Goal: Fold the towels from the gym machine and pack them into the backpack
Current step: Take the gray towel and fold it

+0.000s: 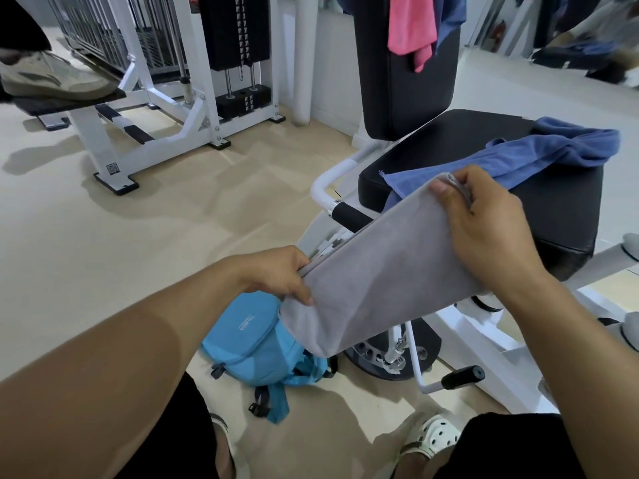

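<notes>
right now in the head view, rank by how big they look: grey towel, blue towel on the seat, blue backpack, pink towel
1. grey towel, nearest the camera
2. blue towel
3. blue backpack, partly hidden, close to the blue towel, so unsure
4. pink towel, farthest away

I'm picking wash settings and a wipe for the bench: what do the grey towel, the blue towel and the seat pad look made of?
Grey towel: soft, matte, short-pile cloth, probably microfibre; it drapes smoothly between both hands. Blue towel: similar fine-looped cloth with a stitched hem, lying crumpled on the seat. Seat pad: black vinyl or faux leather, judging by its smooth, slightly shiny surface over rounded padding.
</notes>
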A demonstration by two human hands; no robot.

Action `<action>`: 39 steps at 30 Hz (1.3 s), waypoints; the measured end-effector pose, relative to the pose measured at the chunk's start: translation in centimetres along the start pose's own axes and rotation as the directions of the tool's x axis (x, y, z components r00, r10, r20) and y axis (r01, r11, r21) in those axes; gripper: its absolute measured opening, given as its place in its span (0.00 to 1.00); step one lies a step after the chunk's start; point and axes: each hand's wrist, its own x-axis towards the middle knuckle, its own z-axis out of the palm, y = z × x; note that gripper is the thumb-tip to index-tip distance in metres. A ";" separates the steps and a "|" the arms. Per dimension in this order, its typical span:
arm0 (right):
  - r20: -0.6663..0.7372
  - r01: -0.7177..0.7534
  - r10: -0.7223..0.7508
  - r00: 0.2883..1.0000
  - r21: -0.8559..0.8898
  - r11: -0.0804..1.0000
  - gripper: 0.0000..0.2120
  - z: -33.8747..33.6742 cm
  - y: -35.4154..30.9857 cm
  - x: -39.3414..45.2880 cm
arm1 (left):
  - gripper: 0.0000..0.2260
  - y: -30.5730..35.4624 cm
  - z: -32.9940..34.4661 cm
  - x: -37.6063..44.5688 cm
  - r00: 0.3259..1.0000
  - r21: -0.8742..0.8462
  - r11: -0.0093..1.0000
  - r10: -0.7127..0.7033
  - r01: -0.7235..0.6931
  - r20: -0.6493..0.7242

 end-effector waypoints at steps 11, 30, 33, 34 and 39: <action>-0.015 -0.106 0.106 0.994 0.012 0.994 0.13 -0.9 1.0 0.9 | 0.09 -0.1 -3.6 -1.8 0.968 -0.526 0.843 -0.025 -0.114 -0.251; 0.369 -0.106 -0.106 0.923 0.511 0.853 0.05 4.1 -4.1 -4.2 | 0.17 6.2 -0.5 -6.8 0.970 -0.729 0.641 0.123 -0.240 -0.211; 0.508 -0.293 -0.123 0.852 0.659 0.693 0.14 3.5 -4.3 -3.9 | 0.16 6.0 -1.0 -6.7 0.975 -0.756 0.617 0.116 -0.219 -0.188; 0.520 -0.301 -0.145 0.842 0.674 0.675 0.17 3.3 -4.4 -3.9 | 0.16 6.1 -1.1 -6.8 0.975 -0.764 0.607 0.117 -0.220 -0.188; 0.411 -0.095 -0.188 0.892 0.578 0.811 0.11 3.7 -4.0 -4.3 | 0.11 6.1 -0.7 -6.6 0.957 -0.713 0.643 0.134 -0.280 -0.256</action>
